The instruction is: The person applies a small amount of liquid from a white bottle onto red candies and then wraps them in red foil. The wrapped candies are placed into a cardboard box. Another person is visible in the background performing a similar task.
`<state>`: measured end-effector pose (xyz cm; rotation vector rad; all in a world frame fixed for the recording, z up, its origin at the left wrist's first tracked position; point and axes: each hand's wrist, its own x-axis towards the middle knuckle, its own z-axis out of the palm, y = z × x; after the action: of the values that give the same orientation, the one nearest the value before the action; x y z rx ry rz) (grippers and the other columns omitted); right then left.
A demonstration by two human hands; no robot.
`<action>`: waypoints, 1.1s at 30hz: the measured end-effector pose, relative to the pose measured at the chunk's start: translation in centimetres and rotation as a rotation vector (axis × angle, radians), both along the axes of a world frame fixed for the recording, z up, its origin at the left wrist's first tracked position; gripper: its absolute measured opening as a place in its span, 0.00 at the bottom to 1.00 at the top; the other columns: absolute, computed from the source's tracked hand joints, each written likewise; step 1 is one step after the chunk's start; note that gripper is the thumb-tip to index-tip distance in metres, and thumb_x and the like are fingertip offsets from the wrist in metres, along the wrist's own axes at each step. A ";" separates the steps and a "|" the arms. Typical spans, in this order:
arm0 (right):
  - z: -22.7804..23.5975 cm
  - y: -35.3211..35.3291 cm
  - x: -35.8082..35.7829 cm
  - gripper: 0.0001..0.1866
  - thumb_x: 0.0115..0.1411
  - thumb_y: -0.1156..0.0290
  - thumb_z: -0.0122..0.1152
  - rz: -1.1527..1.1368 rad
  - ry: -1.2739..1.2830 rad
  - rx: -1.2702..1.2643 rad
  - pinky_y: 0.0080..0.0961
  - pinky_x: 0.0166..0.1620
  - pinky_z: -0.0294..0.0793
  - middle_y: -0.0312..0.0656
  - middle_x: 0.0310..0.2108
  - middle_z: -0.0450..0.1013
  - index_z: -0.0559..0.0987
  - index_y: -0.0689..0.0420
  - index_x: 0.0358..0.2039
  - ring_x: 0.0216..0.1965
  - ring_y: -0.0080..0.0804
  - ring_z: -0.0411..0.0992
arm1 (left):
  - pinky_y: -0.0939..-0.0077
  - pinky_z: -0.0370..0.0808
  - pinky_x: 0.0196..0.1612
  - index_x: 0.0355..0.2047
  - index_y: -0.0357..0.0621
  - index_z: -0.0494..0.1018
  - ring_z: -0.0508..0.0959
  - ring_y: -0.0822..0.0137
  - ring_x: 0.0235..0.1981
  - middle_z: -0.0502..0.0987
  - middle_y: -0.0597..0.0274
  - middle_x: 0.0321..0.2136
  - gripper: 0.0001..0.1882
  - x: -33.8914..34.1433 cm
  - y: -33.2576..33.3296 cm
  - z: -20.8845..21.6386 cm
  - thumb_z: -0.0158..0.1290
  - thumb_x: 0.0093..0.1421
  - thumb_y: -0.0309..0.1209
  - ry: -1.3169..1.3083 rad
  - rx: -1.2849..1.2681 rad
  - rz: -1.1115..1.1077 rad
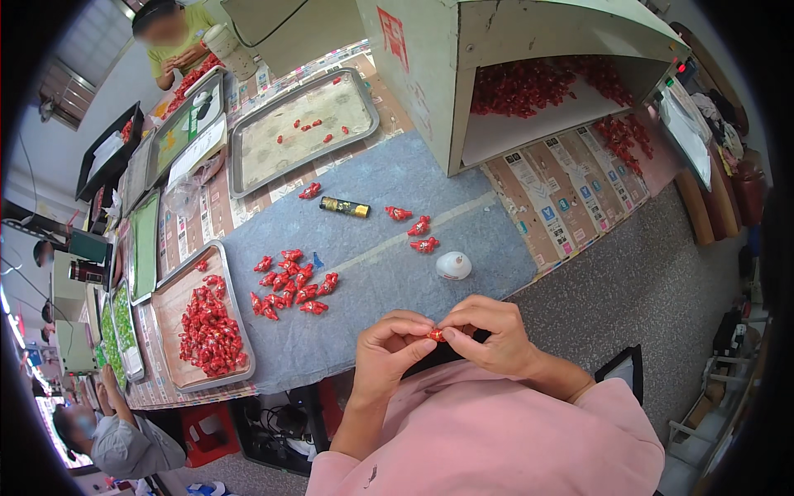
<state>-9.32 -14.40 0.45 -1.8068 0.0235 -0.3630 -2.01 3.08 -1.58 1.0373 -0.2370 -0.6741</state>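
Between the fingertips of both hands is a small red figurine (pixel 436 335), held just off the table's near edge and partly hidden by the fingers. My left hand (pixel 394 345) pinches it from one side, my right hand (pixel 488 332) from the other. Beyond them a white squeeze bottle (pixel 453 265) stands on the blue cloth (pixel 364 298). Three more red figurines (pixel 419 226) lie past the bottle. To the left a loose group of similar red pieces (pixel 289 281) rests on the cloth. A black and gold tube (pixel 345 207) lies farther back.
A metal tray (pixel 248 364) heaped with red pieces is at the left; a larger tray (pixel 237 178) behind holds several. At the back right, a grey box-like cabinet (pixel 430 91) contains many more. Two people work nearby, one far left (pixel 184 37), one lower left (pixel 136 442).
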 end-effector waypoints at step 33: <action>-1.6 -3.9 -0.8 0.10 0.54 0.78 0.64 -0.337 0.014 -0.171 0.20 0.32 0.73 0.42 0.36 0.76 0.81 0.60 0.38 0.30 0.25 0.75 | 0.77 0.74 0.35 0.34 0.38 0.78 0.76 0.70 0.30 0.76 0.59 0.33 0.10 5.9 4.9 0.4 0.62 0.50 0.19 -0.824 0.945 0.608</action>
<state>-10.12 -18.34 -1.13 -1.9768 0.3183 -0.6061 3.92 7.96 -1.15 2.1571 -0.2922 0.2972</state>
